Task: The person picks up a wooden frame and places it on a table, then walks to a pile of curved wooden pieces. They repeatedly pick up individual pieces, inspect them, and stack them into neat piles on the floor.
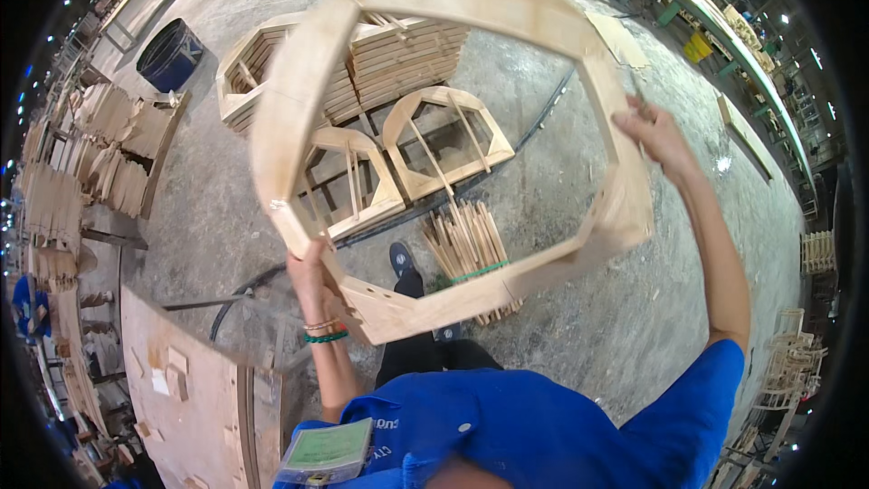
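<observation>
A large pale wooden frame (303,104), many-sided with a rounded outer edge, is held up in front of me, tilted. My left hand (310,273) grips its lower left corner, fingers wrapped round the wood. My right hand (659,138) is closed at its right side, the fingertips partly hidden and slightly blurred. Small dark holes show in the frame's lower rail. Through its opening I see two smaller-looking arched frames (493,149) on the floor, with thin sticks across them. Nearer my feet, a bundle of wooden sticks (466,240) is tied with a green band.
Behind the held frame is a stack of similar frames (407,68). A dark blue bin (169,55) stands at the far left, beyond piles of wooden pieces (118,122). A board-topped table (181,398) is close on my left. A dark cable (543,113) crosses the floor.
</observation>
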Motion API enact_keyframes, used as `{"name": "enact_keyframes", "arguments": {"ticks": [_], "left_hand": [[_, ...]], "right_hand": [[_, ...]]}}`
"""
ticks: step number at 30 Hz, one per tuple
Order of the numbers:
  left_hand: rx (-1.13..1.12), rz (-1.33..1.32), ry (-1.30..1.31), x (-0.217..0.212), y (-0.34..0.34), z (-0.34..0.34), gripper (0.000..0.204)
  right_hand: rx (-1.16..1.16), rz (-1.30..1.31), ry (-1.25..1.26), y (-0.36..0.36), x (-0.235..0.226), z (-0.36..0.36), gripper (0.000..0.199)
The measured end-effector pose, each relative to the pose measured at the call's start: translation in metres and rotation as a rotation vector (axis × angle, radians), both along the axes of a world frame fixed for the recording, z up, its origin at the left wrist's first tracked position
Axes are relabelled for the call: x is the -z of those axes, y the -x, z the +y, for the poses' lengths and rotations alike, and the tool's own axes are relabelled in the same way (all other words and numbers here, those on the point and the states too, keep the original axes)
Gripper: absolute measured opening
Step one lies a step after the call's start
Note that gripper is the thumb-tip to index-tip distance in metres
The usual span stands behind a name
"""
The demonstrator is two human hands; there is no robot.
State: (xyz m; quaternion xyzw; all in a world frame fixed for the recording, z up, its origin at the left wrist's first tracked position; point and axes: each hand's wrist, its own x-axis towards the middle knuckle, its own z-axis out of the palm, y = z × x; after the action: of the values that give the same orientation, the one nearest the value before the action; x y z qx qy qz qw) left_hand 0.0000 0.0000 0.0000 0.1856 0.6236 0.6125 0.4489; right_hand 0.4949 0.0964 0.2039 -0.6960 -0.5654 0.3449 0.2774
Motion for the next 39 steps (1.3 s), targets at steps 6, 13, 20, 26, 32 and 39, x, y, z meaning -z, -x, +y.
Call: {"name": "enact_keyframes", "arguments": {"ticks": [6, 13, 20, 26, 32, 39], "left_hand": [[0.119, -0.109, 0.129, 0.083, -0.064, 0.141, 0.038], [0.172, -0.130, 0.242, 0.167, -0.110, 0.243, 0.034], [0.163, 0.194, 0.364, 0.301, -0.145, 0.315, 0.042], [0.186, 0.433, 0.658, 0.397, -0.192, 0.363, 0.040], [0.183, 0.516, 0.725, 0.517, -0.205, 0.406, 0.041], [0.087, 0.653, 0.568, 0.593, -0.202, 0.440, 0.044]], "right_hand": [[0.051, -0.195, 0.146, -0.044, 0.095, 0.115, 0.069], [0.021, -0.369, 0.262, -0.087, 0.217, 0.235, 0.057], [-0.002, -0.391, 0.316, -0.103, 0.344, 0.344, 0.058], [-0.042, -0.399, 0.418, -0.140, 0.532, 0.403, 0.063], [-0.127, -0.311, 0.274, -0.168, 0.711, 0.455, 0.068], [-0.124, -0.314, 0.301, -0.162, 0.786, 0.509, 0.069]]}}
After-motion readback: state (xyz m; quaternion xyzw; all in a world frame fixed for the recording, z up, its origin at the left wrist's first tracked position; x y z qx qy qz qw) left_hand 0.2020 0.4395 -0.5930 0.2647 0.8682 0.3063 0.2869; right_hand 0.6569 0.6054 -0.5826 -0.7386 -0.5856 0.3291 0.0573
